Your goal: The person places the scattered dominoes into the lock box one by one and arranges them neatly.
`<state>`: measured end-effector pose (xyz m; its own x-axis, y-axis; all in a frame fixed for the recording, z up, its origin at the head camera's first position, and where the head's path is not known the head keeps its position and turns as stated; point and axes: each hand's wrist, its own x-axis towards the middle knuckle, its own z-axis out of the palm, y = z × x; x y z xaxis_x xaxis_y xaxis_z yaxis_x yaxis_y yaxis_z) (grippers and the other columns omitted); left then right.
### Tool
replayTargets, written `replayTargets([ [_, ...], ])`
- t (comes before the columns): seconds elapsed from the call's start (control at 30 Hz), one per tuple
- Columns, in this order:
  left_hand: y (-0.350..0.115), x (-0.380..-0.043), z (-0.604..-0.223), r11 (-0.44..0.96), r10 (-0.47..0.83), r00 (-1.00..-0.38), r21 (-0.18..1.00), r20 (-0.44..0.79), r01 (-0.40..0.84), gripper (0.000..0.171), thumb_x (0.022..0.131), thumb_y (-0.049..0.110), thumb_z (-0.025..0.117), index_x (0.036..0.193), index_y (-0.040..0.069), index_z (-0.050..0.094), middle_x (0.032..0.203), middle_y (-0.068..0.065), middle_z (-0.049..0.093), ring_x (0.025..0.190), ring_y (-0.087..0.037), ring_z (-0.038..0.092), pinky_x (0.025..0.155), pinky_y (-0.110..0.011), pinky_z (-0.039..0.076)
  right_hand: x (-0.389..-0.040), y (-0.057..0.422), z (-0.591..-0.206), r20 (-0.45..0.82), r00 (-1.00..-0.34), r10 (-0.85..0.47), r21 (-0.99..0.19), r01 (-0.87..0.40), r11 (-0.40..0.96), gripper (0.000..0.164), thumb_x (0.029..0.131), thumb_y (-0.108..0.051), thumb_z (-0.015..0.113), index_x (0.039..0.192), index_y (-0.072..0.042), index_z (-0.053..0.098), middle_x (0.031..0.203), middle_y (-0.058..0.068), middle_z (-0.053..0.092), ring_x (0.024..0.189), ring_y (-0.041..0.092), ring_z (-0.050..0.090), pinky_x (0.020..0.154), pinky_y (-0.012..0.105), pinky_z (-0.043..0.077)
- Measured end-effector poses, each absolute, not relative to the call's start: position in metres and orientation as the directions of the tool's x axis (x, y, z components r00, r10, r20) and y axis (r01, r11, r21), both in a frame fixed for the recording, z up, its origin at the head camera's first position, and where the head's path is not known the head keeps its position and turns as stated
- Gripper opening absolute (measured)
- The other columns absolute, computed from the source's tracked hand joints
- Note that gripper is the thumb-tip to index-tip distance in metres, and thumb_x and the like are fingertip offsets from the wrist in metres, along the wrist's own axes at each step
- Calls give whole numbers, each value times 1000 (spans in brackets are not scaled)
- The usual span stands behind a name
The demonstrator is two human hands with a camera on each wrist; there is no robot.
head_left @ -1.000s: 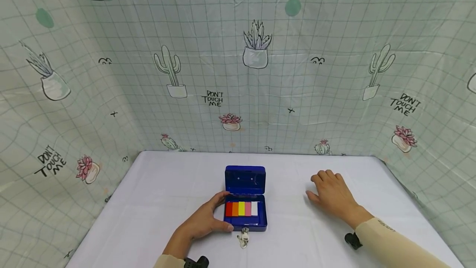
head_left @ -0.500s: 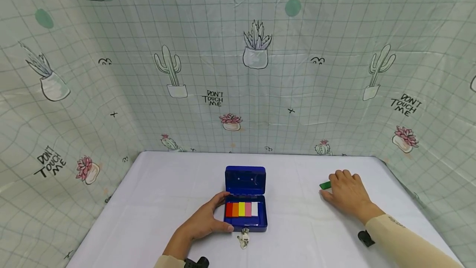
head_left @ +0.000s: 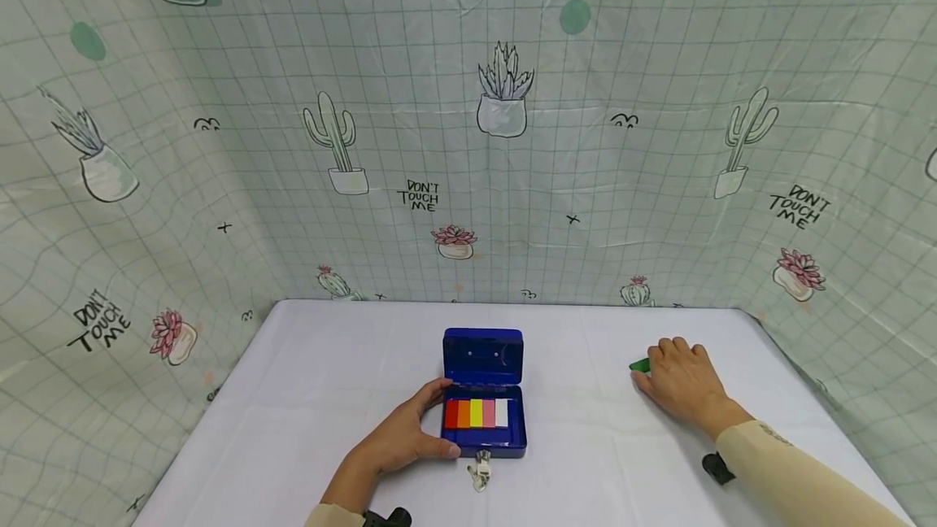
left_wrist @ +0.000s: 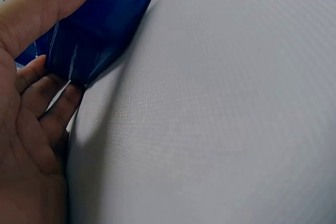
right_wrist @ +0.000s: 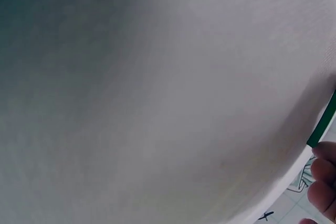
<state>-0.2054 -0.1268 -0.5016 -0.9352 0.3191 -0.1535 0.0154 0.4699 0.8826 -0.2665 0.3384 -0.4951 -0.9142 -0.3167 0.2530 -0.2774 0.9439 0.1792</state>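
A small blue cash box [head_left: 483, 441] stands with its lid up at the middle of the table. Inside it lies a row of coloured blocks [head_left: 476, 413]: red, orange, yellow, pink and white. My left hand [head_left: 405, 429] grips the box's left side, thumb at the front corner and fingers by the hinge; the left wrist view shows the fingers [left_wrist: 65, 103] against its blue wall. Over on the right, my right hand [head_left: 679, 381] pinches a flat green block [head_left: 640, 365], most of it hidden under the fingers. One end of the green block [right_wrist: 322, 124] shows in the right wrist view.
Small keys [head_left: 479, 472] hang from the lock on the box's front. The white table [head_left: 351, 348] runs back to a patterned curtain [head_left: 468, 145], which also closes off both sides.
My right hand has moved right, away from the box, and the green block has come into sight between its fingers. The left hand and the box have stayed put.
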Motion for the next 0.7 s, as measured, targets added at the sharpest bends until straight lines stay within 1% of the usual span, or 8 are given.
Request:
replayTargets([
  [0.17,-128,-205,-501,453,329,-933,891,-148,18,107,72,33,99,160,19,42,164,-19,45,153,-45,37,122,-75,21,-266,338,-497,246,-895,-372,157,-342,926,34,95,-32,69,107,0,68,100,12,64,94,31,56,79,54,47],
  [0.27,-128,-205,-501,448,330,-932,894,-150,15,107,72,33,99,160,18,41,164,-20,45,153,-45,37,122,-75,21,-264,338,-498,228,-874,-429,138,-408,903,34,94,-29,69,115,-2,69,107,9,65,98,29,56,83,52,47],
  [0.37,-128,-204,-501,458,325,-934,889,-150,16,106,72,33,99,160,19,42,163,-20,46,153,-45,37,122,-76,21,-262,338,-497,222,-847,-483,129,-466,875,33,93,-28,72,118,-6,69,109,5,65,100,26,55,83,48,46],
  [0.47,-127,-204,-500,468,321,-935,883,-148,21,106,72,32,99,160,19,42,163,-19,46,152,-46,38,121,-77,21,-260,338,-494,236,-830,-506,131,-489,863,37,93,-31,74,119,-6,69,111,5,65,102,26,57,84,48,47],
  [0.57,-127,-204,-500,464,322,-935,886,-148,19,106,72,32,99,160,19,42,163,-20,46,152,-46,38,121,-77,21,-259,340,-493,248,-828,-503,138,-483,865,41,92,-36,75,118,-6,69,111,6,65,103,28,57,83,48,47],
  [0.7,-127,-204,-500,450,329,-932,893,-151,14,106,72,31,99,160,19,42,164,-20,45,153,-46,37,121,-77,20,-260,341,-494,242,-831,-500,143,-479,866,40,92,-39,75,114,-6,70,106,5,65,98,26,56,80,45,45],
])
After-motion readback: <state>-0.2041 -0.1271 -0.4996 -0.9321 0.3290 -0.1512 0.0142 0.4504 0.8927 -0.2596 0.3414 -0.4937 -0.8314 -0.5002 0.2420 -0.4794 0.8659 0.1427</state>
